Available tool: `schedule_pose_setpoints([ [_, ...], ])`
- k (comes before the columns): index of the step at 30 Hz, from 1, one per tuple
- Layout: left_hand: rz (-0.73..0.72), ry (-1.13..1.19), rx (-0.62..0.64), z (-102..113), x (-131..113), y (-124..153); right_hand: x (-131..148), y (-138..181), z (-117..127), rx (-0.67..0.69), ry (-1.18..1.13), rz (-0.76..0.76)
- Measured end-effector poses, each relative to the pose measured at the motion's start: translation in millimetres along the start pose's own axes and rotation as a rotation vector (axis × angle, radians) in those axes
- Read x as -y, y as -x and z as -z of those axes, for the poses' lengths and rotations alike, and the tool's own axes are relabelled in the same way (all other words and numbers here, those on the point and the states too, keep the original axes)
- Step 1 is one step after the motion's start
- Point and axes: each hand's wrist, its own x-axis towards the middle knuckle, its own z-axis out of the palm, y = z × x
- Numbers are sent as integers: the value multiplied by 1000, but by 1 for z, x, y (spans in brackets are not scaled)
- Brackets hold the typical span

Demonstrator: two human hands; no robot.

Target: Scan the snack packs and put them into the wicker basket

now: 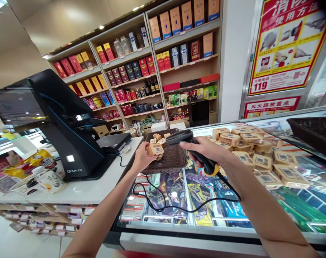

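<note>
My left hand (142, 156) is closed around a small packaged snack (155, 149), its barcode label facing up, over the near left side of a brown woven basket (173, 161). A few similar packs (157, 137) lie in the basket behind it. In my right hand (206, 150) is a black barcode scanner (180, 136) with a yellow ring at the handle's end. The scanner's head points left, toward the pack in my left hand. Its black cable (197, 209) loops over the glass top. To the right, several more barcoded packs (243, 143) lie in a loose pile.
Under the glass top of the freezer (211, 229) lie colourful wrapped goods. A black checkout terminal (68, 132) stands on the white counter (104, 190) at left. Another dark basket (313, 134) sits at far right. Shelves (152, 53) of boxed goods line the back wall.
</note>
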Motion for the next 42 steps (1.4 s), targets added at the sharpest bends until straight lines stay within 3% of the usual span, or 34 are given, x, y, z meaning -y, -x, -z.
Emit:
schedule_pose_setpoints([
  [11, 25, 71, -11, -7, 2, -1, 0, 1, 2, 11, 84, -14],
  [15, 17, 48, 88, -16, 2, -4, 0, 1, 9, -30, 119, -9],
  [19, -24, 1, 238, -38, 1, -19, 2, 3, 18, -141, 133, -4],
  [22, 3, -24, 287, -63, 0, -44, 4, 9, 26, -183, 100, -5],
  [28, 160, -56, 148, -105, -11, -94, 2, 19, 47, -283, 15, 38],
  [31, 127, -14, 152, -112, -24, -91, 0, 26, 58, -333, -41, 72],
  [36, -74, 113, 250, -115, -67, -60, 2, 38, 70, -428, -140, 148],
  [42, -391, 243, 499, -145, -131, -28, 4, 43, 77, -477, -106, 170],
])
